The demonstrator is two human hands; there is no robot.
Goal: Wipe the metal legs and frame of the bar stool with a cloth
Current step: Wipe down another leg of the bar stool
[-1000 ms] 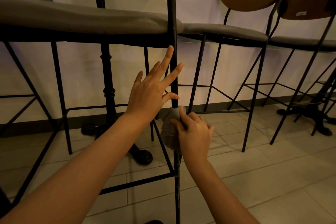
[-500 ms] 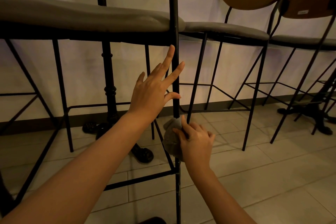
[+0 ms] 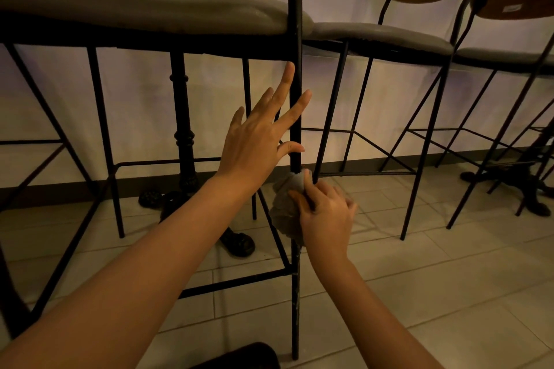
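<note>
Against the stool's front leg (image 3: 295, 117), my right hand (image 3: 325, 213) is pinching the grey cloth (image 3: 284, 207) around the metal; just above, I'm bracing my left hand (image 3: 257, 144) there, fingers splayed.

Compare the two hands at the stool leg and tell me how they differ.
The left hand is open with fingers spread, holding nothing; the right hand is closed on a grey cloth. The left hand sits higher against the black stool leg, thumb and fingers straddling it; the right hand sits lower, pressing the cloth around the leg. Both are bare and meet the same leg.
</note>
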